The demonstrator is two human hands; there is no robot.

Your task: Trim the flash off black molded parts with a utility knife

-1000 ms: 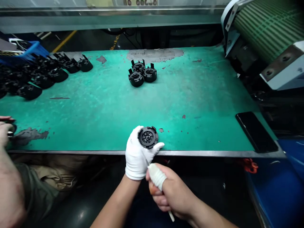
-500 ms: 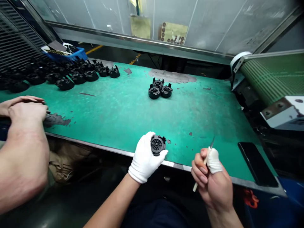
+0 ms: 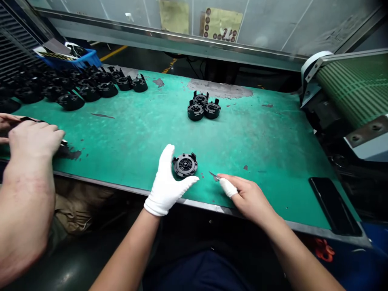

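A round black plastic part (image 3: 185, 165) with upright tabs lies flat on the green tabletop near its front edge. My left hand (image 3: 167, 182), in a white glove, curves around the part's left and near sides with thumb and fingers spread apart. Whether the glove touches the part is hard to tell. My right hand (image 3: 247, 196), its thumb wrapped in white, is closed on a slim craft knife (image 3: 214, 176). The blade points left toward the part, a short gap away; the handle is hidden inside the hand.
Three similar black parts (image 3: 202, 106) stand together farther back, and many more (image 3: 71, 101) fill the far left. A blue bin (image 3: 86, 60) is behind those. A phone (image 3: 335, 206) lies at right, below a green conveyor (image 3: 357, 85). A co-worker's arm (image 3: 28, 182) reaches in at left.
My left hand has set the round part down on the tabletop and opened around it. My right hand has brought the knife left and turned its blade toward the part. The view has shifted slightly.
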